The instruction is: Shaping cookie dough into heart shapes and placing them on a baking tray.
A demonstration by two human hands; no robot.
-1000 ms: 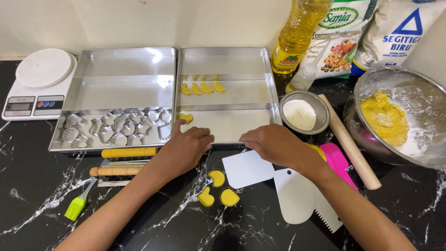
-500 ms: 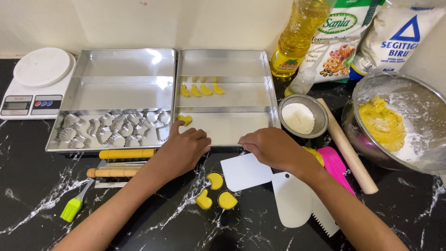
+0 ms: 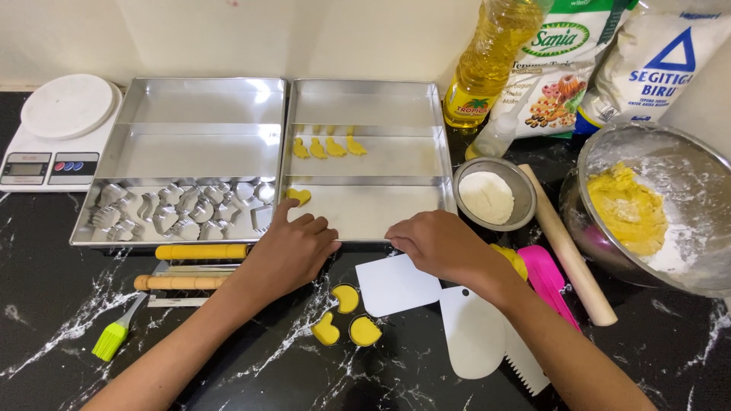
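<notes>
My left hand [image 3: 293, 247] rests with curled fingers at the front rim of the right metal tray [image 3: 365, 213]. Its thumb points at a single yellow dough shape [image 3: 298, 195] lying in the tray. My right hand [image 3: 445, 243] lies palm down on the same rim, holding nothing I can see. It sits just above a white plastic card [image 3: 396, 283]. A row of several yellow dough shapes [image 3: 329, 147] lies further back in the tray. Three cut dough shapes [image 3: 346, 320] lie on the black counter between my forearms.
The left tray [image 3: 198, 152] holds several metal cutters [image 3: 183, 209], with a kitchen scale [image 3: 65, 129] beyond it. A flour bowl [image 3: 493, 194], rolling pin [image 3: 567, 243], large dough bowl [image 3: 647, 205], oil bottle [image 3: 487, 61] and flour bags stand at right. Scrapers [image 3: 472, 331], a pink tool [image 3: 548, 274] and a green brush [image 3: 114, 339] lie in front.
Both hands stay at the tray's front rim, with hardly any movement. The view has shifted slightly.
</notes>
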